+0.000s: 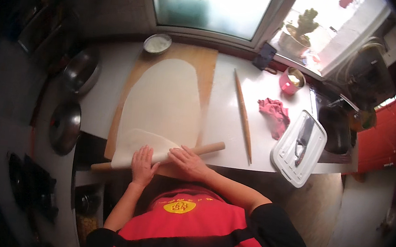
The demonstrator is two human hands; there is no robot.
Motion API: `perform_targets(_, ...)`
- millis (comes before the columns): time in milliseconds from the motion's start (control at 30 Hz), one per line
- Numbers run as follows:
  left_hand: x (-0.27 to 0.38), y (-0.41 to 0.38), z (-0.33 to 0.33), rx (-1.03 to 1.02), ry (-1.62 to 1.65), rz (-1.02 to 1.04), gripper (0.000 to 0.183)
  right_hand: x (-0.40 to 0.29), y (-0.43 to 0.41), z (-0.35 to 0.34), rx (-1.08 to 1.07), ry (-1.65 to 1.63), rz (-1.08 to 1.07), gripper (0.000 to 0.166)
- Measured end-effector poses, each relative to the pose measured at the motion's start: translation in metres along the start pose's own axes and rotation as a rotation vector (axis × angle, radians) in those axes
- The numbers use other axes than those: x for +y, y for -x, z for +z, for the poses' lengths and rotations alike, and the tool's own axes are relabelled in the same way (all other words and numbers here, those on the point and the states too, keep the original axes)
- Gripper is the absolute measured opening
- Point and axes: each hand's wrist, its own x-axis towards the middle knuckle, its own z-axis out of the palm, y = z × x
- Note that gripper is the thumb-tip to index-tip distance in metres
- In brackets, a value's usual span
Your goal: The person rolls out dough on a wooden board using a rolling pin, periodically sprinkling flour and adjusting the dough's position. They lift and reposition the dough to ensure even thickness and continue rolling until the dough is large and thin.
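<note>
A broad, thin sheet of dough [165,96] lies over a wooden board [208,62], its far end rounded. The near edge is wrapped around a long wooden rolling pin [213,148], which lies at a slant along the board's front edge. My left hand [143,165] rests flat on the dough-covered pin, thumb apart from the fingers. To its right, my right hand [189,163] lies over the pin with its fingers spread and slightly bent. Both palms are hidden. Near the hands, a dough flap is folded back over the sheet.
A bowl of white powder [157,44] stands at the board's far left corner. Rightward are a tapered rolling pin [243,115], a pink cloth [275,116], a pink mug [287,85] and a white lid [288,156] with a knife [302,141]. Metal bowls [82,71] sit left.
</note>
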Motion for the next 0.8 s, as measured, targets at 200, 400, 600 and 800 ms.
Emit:
perform_targets(200,-0.004,0.027,-0.008,0.054,-0.006,0.049,0.052,-0.042,-0.033,0.018,-0.073,-0.178,0.064,0.05)
perform_targets(400,-0.01,0.034,-0.012,0.088,0.044,0.022,0.055,-0.048,-0.039,0.005,-0.017,-0.153,0.008,0.043)
perform_targets(600,-0.003,0.029,-0.011,0.074,0.052,-0.018,0.042,-0.056,-0.044,0.015,-0.037,-0.168,0.086,0.044)
perform_targets(800,0.008,0.032,-0.032,-0.046,0.015,-0.056,0.041,-0.06,-0.04,0.025,0.02,-0.145,0.122,0.029)
